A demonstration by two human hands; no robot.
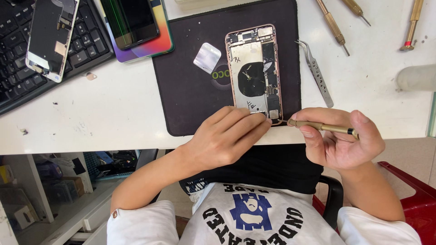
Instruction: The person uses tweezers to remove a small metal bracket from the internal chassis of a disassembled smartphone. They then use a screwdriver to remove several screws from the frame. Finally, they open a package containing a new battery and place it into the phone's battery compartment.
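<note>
On the black work mat (190, 95) near the desk's front edge lies the opened smartphone chassis (254, 68), back down, its boards and round coil exposed. My left hand (222, 138) rests on its lower end, fingers curled down flat and pinning the frame; it grips nothing that I can see. My right hand (343, 138) is closed around a brass precision screwdriver (320, 127), pinched between thumb and forefinger, the tip meeting the chassis at its bottom right corner, just beside my left fingertips.

To do this well, I judge the frame must stay pressed flat so it cannot skate on the mat, and the driver should sit square in the screw head before any turn; at this shallow slant the bit could slip and score the board. Light downward pressure, slow twist.

The chassis runs its long axis away from me, top end pointing toward the far side of the desk, very slightly tilted. The screwdriver lies nearly crosswise to it, tip pointing left, handle to the right. Steel tweezers (315, 72) lie just right of the mat; a silver shield plate (207, 57) sits on the mat, left of the chassis.
</note>
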